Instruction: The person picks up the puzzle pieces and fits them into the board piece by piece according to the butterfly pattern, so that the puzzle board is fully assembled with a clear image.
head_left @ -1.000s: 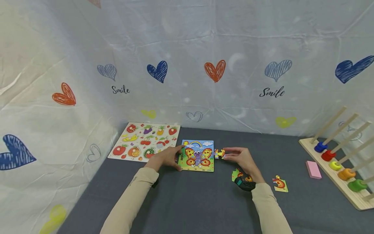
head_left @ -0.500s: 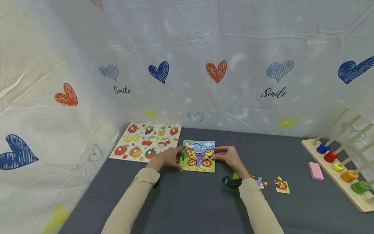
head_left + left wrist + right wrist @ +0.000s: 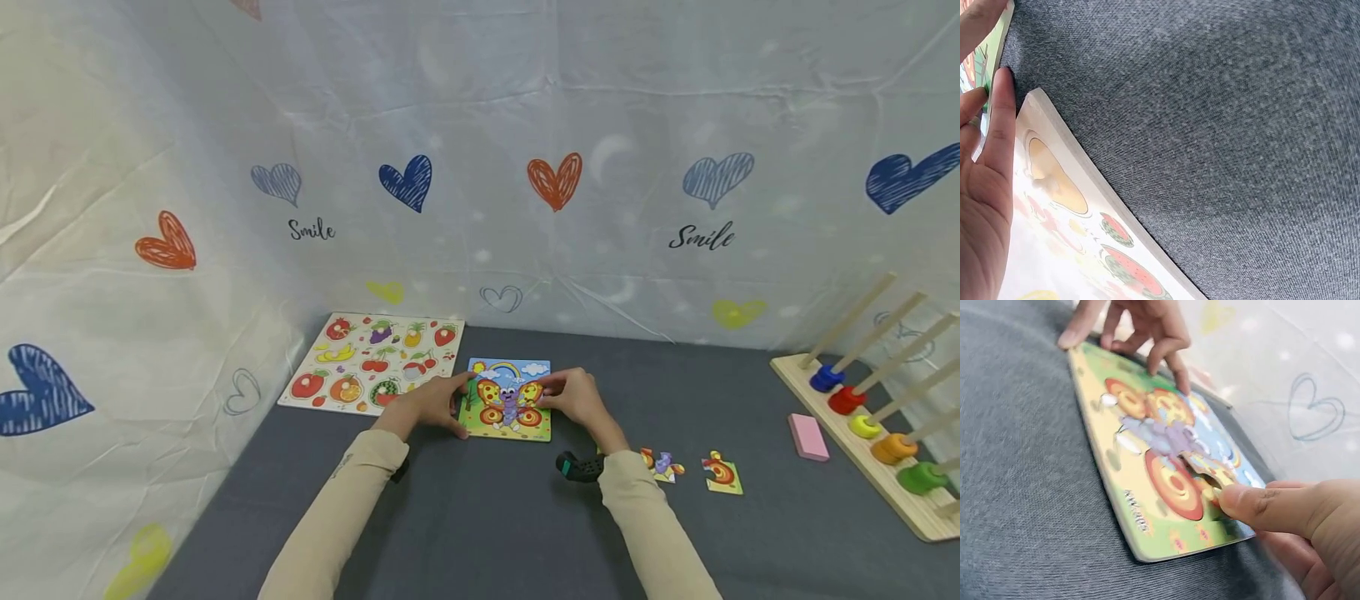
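Observation:
A square butterfly puzzle board (image 3: 480, 429) lies on the grey cloth in the head view. My left hand (image 3: 433, 404) grips its left edge, thumb at the near corner and fingers farther up the side. At the opposite edge, my right hand (image 3: 576, 396) pinches a puzzle piece with thumb and fingers. In the right wrist view that piece (image 3: 1212, 467) tilts over the butterfly's right upper wing, with a dark gap showing beneath it. My right fingers hide part of the piece.
A fruit peg board (image 3: 358, 337) lies behind my left hand. To the right are loose puzzle pieces (image 3: 665, 468), partly behind my right forearm, and another piece (image 3: 723, 475). Beyond sit a pink block (image 3: 808, 437) and a wooden peg rack (image 3: 787, 371) with coloured rings. A printed curtain (image 3: 480, 192) hangs behind.
My right hand has carried the puzzle piece leftward from beside the board onto its right edge. The left hand has kept its hold on the board.

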### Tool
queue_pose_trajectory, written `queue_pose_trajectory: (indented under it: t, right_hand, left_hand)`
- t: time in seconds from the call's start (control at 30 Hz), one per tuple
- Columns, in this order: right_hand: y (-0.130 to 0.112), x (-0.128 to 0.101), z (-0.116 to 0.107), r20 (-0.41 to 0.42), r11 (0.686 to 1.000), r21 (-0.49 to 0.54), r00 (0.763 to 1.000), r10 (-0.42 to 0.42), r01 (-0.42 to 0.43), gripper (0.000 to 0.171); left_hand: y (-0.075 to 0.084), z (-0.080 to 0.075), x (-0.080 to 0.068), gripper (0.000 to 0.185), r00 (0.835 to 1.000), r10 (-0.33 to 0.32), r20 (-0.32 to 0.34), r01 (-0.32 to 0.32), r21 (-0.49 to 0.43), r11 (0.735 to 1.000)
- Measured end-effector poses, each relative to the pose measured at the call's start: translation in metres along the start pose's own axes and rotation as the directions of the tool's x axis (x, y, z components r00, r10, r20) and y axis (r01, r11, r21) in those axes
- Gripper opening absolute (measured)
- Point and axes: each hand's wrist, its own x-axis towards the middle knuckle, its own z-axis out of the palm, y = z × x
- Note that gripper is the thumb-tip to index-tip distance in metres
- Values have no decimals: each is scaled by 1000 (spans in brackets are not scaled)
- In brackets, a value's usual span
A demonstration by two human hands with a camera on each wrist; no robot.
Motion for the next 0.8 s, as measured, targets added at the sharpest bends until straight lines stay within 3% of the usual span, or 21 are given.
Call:
queue_pose_trajectory:
  t: [0.2, 0.33, 0.67, 0.8]
  right_hand:
    - [2, -1, 1, 1, 1000, -25, 1000, -7, 8, 31]
    - [1, -2, -1, 12, 1000, 10, 1000, -3, 3, 37]
    - [2, 2, 8, -43, 975, 206, 996, -80, 87, 35]
    - [6, 2, 13, -49, 970, 238, 998, -45, 56, 33]
  left_hand:
    - [1, -1, -1, 98, 1000, -6, 0, 6, -13, 1000]
    - [2, -1, -2, 97, 1000, 5, -6, -5, -21, 1000]
    - [0, -1, -1, 97, 1000, 9, -11, -9, -28, 1000]
    - [0, -1, -2, 96, 1000, 25, -17, -26, -50, 998]
